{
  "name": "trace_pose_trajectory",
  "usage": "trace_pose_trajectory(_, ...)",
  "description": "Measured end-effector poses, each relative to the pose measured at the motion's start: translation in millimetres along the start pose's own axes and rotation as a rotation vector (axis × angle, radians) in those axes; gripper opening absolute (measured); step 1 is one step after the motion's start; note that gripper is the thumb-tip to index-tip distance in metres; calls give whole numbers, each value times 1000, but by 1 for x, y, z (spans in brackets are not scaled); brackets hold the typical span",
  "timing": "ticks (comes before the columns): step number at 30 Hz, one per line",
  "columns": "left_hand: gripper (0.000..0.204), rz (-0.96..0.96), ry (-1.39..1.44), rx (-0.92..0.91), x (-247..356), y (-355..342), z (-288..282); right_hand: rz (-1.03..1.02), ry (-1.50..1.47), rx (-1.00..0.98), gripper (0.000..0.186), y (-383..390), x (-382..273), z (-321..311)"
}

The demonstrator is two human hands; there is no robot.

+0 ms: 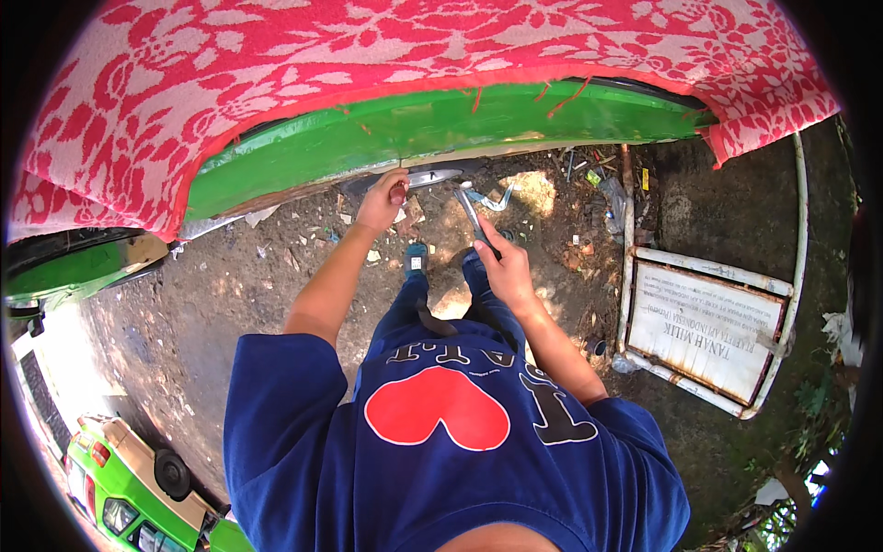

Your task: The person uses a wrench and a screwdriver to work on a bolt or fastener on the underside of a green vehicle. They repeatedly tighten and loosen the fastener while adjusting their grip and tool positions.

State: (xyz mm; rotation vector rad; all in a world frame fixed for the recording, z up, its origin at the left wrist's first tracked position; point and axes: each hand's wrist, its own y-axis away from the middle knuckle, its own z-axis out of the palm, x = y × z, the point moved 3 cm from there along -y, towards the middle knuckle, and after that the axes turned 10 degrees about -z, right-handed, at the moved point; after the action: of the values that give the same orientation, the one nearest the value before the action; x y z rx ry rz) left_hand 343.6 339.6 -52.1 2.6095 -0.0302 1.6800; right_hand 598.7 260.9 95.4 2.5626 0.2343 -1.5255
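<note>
My left hand [380, 204] is closed around a tool with a rounded dark red handle [397, 193]. Its thin tip seems to meet the lower edge of a green car panel [405, 124]; my fingers hide much of it. To the right, my right hand [507, 269] grips a hammer [472, 217] with a metal shaft and dark grip. The hammer's head is raised toward the panel, apart from the left hand's tool. Just below the panel edge shows part of a wheel [434, 177] with a silvery rim.
A red and pink floral cloth [441, 41] drapes over the car. At right, a rusty white metal frame with a sign board [704, 322] lies on the dirt ground [248, 304]. Litter is scattered below the panel. Another green vehicle [138, 492] stands at lower left.
</note>
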Motion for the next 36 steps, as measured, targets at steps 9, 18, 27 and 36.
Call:
trace_pose_trajectory(9, 29, -76, -23, 14, 8, -10, 1, -86, 2, -12, 41, -5, -11, 5)
trace_pose_trajectory(18, 19, -165, -11, 19, -3, -9, 4, -118, 376, -179, 43, -38, -8, 44)
trace_pose_trajectory(27, 19, -195, -105, 85, -19, -2, -3, -186, 1, 23, 41, -3, -1, -3)
trace_pose_trajectory(36, 17, -69, 64, 190, 9, 4, -3, -86, -10, -85, 44, -11, -9, -63)
